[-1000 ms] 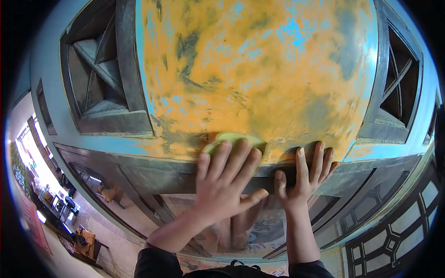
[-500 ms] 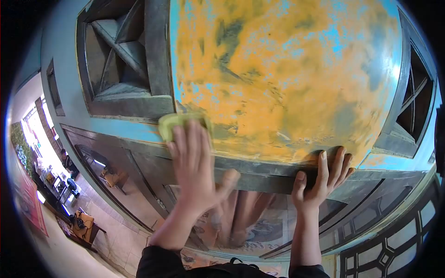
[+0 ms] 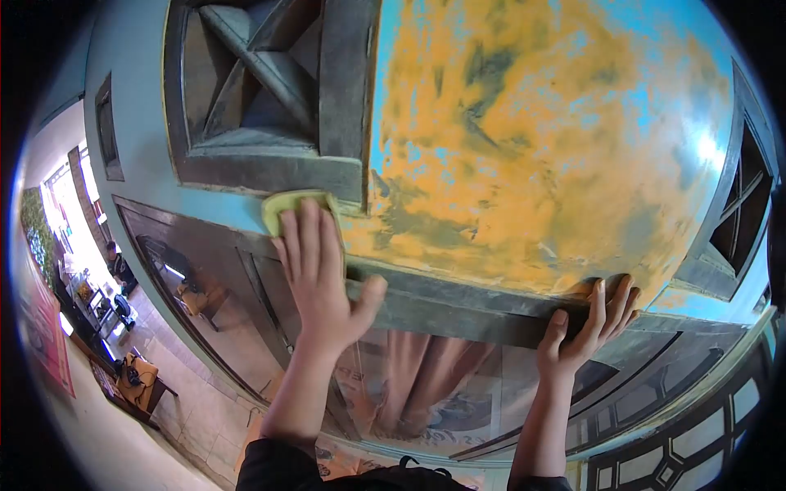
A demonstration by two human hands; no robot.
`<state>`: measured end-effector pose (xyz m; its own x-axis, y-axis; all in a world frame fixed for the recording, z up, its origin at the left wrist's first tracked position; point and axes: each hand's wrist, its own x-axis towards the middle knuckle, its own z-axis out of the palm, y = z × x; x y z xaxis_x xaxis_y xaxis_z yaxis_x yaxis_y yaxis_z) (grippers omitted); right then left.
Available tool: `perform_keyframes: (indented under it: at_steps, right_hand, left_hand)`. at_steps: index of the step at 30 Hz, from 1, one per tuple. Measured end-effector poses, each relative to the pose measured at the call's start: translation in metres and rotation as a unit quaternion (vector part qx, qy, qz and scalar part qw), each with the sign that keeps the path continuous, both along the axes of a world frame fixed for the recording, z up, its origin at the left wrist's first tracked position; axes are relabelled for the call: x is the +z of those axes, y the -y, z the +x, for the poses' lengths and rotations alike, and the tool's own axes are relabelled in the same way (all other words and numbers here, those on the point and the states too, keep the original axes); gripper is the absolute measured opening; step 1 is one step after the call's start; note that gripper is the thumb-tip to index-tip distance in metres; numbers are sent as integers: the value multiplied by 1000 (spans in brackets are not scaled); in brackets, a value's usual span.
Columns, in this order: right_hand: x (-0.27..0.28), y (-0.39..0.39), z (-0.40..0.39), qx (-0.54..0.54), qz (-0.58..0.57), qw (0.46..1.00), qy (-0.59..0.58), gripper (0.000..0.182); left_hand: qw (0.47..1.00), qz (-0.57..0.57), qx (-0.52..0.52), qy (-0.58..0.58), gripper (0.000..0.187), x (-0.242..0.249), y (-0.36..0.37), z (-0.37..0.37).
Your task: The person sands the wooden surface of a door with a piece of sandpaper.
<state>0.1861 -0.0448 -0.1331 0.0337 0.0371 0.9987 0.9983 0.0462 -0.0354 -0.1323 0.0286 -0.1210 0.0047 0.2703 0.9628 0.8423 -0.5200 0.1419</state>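
My left hand presses a flat yellow-green pad, perhaps sandpaper, against the wall strip below the left vent frame. Its fingers lie along the pad, and the thumb sticks out to the right. Just right of the pad is a wall panel with patchy orange, blue and grey paint. My right hand holds nothing. Its fingers are apart and rest on the dark wooden beam at the panel's lower right edge.
A dark wooden vent with crossed bars sits at upper left, and a second vent at right. Glass with a curtain behind it lies below the beam. At far left, a person is beyond a small wooden table.
My left hand has slid the pad left, off the orange panel's corner and onto the strip under the vent. The view has shifted; my right hand stays on the beam.
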Motion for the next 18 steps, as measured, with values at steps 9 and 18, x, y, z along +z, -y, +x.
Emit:
perform_keyframes:
  at_steps: [9,18]
  right_hand:
    - [14,0,-47,24,-7,999,-32,52]
    - [9,-24,-91,55,6,998,39,40]
  left_hand:
    - [999,13,-13,-41,90,-9,-7,-17]
    - [997,66,-19,-24,79,-19,-21,-43]
